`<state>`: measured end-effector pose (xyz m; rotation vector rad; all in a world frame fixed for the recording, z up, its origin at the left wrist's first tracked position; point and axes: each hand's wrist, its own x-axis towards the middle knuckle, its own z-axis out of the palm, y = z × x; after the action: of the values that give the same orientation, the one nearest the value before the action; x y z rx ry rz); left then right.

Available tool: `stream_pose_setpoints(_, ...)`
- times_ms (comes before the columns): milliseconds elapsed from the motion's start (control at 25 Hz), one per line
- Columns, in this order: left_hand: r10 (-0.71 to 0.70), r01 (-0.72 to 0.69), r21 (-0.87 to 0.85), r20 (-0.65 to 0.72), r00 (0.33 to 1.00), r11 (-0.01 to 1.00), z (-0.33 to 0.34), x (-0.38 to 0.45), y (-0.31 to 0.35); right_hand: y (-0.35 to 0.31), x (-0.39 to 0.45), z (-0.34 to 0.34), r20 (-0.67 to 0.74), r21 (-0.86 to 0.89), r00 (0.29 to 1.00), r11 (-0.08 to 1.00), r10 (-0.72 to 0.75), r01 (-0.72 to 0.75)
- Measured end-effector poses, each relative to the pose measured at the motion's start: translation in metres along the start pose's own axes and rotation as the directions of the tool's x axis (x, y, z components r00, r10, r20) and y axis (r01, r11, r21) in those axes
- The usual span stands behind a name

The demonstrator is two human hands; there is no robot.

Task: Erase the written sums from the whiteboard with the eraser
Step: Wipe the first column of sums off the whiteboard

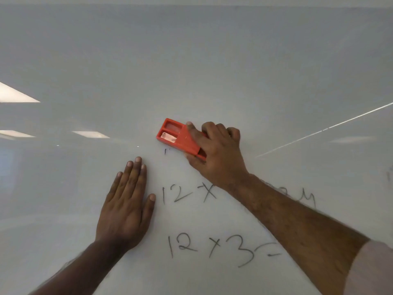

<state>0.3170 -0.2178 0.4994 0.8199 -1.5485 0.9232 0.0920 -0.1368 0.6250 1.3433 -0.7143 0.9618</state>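
A glossy whiteboard (191, 60) fills the view. My right hand (214, 152) grips a red eraser (176, 135) and presses it flat on the board near the middle. Just below the eraser's left end a tiny black stroke (165, 151) is left. Lower down stands a sum starting "12 x" (187, 193), with my right forearm across its right part. Under it a second sum reads "12 x 3 =" (221, 249). My left hand (127, 205) lies flat on the board, fingers together, left of the sums, holding nothing.
Ceiling lights reflect on the board at the left (17, 94) and a thin bright line (323, 130) runs across the right. A faint mark (389, 173) shows at the right edge. A pale sleeve (374, 271) covers my right upper arm.
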Motion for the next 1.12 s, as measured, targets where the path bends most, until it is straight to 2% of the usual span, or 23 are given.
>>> stream_pose_setpoints(120,0.016,-0.016,0.002,-0.012,1.0,1.0,0.001,0.001,-0.001,-0.019,-0.015,0.001,0.044,0.016,0.991,0.992,-0.127,0.126)
stream_pose_setpoints(240,0.029,-0.029,0.011,-0.012,1.0,1.0,0.001,0.0,-0.002,-0.012,-0.049,-0.013,0.061,0.046,0.969,0.97,-0.241,0.238)
stream_pose_setpoints(360,0.026,-0.026,0.01,-0.008,1.0,1.0,0.001,-0.001,-0.003,0.02,-0.067,-0.029,0.113,0.027,0.893,0.9,-0.436,0.436)
stream_pose_setpoints(400,0.024,-0.024,0.009,-0.011,1.0,1.0,0.001,-0.001,-0.002,0.03,-0.064,-0.032,0.125,-0.004,0.886,0.893,-0.446,0.45)
stream_pose_setpoints(440,0.02,-0.02,0.01,-0.012,1.0,1.0,0.001,-0.001,-0.002,0.037,-0.059,-0.033,0.122,-0.036,0.908,0.912,-0.401,0.408)
stream_pose_setpoints(520,0.021,-0.02,0.011,-0.013,1.0,1.0,0.002,0.0,-0.001,0.036,-0.045,-0.03,0.079,-0.072,0.974,0.974,-0.211,0.216)
stream_pose_setpoints(600,0.021,-0.021,-0.003,-0.023,1.0,1.0,0.002,0.0,-0.001,0.019,-0.037,-0.023,0.051,-0.059,0.997,0.996,-0.06,0.063)
stream_pose_setpoints(640,0.022,-0.023,-0.01,-0.027,0.999,1.0,0.002,-0.001,-0.001,0.008,-0.038,-0.02,0.052,-0.033,0.998,0.999,-0.029,0.031)
stream_pose_setpoints(720,0.022,-0.023,-0.021,-0.034,0.999,1.0,0.002,-0.002,-0.002,-0.01,-0.05,-0.018,0.088,0.024,0.994,0.998,-0.066,0.064)
stream_pose_setpoints(800,0.018,-0.019,-0.026,-0.032,0.999,0.999,0.003,-0.002,-0.003,-0.019,-0.071,-0.023,0.137,0.075,0.971,0.98,-0.193,0.185)
stream_pose_setpoints(960,0.014,-0.015,-0.03,-0.043,0.999,0.999,0.002,-0.002,-0.002,0.007,-0.093,-0.04,0.202,0.062,0.878,0.9,-0.434,0.431)
stream_pose_setpoints(1040,0.021,-0.023,-0.031,-0.056,0.998,0.999,0.001,-0.002,-0.001,0.025,-0.086,-0.044,0.193,0.0,0.903,0.92,-0.385,0.392)
stream_pose_setpoints(1120,0.017,-0.019,-0.036,-0.058,0.998,0.999,0.002,-0.002,-0.002,0.03,-0.072,-0.042,0.143,-0.051,0.963,0.97,-0.227,0.236)
